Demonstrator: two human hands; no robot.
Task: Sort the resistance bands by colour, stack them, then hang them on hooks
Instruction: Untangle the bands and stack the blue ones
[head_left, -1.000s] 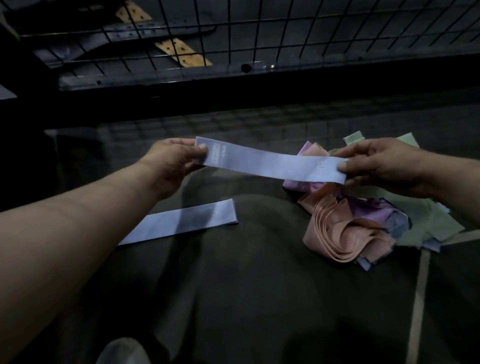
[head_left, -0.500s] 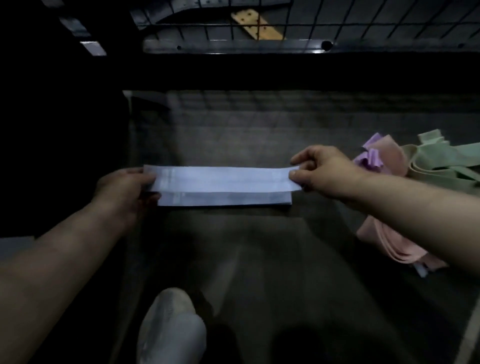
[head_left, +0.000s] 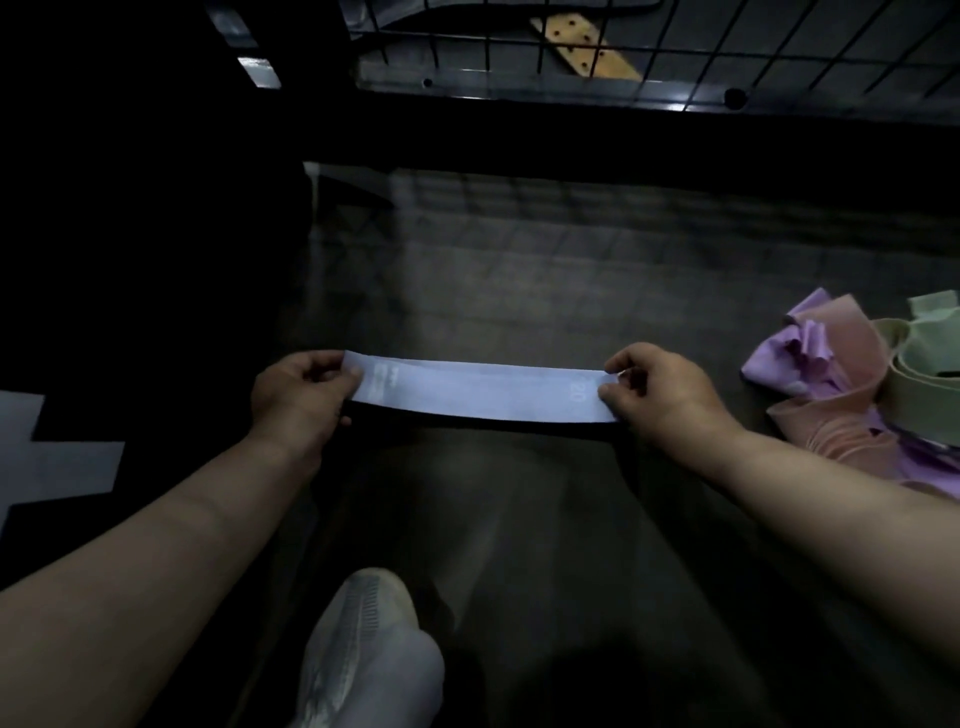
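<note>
A person's left hand (head_left: 301, 395) and right hand (head_left: 660, 395) each pinch one end of a pale blue resistance band (head_left: 478, 397), thumb and curled fingers closed on the fabric so that the strip is drawn flat and level between them, low over a dark floor mat (head_left: 519, 270). Holding it by both ends appears meant to keep the loop straight and unwrinkled as it is laid down square, the sort of care a neat single-colour stack calls for. A dark shadow runs along the band's near edge, and whether it already touches the mat, or anything lies beneath it, cannot be made out in the dim light. Printed markings show faintly near each end of the strip. Well apart to the right sits the unsorted heap (head_left: 831, 415), where purple (head_left: 795, 358), pink (head_left: 841, 431) and pale green (head_left: 919, 358) bands lie tangled over one another, which suggests the sorting is at an early stage and most colours are yet to be separated. A black wire grid (head_left: 675, 47) crosses the top of the view beyond the mat, probably the place for hanging, though no hooks can be picked out. The toe of a white shoe (head_left: 363, 654) shows at the bottom edge, between the two forearms.
</note>
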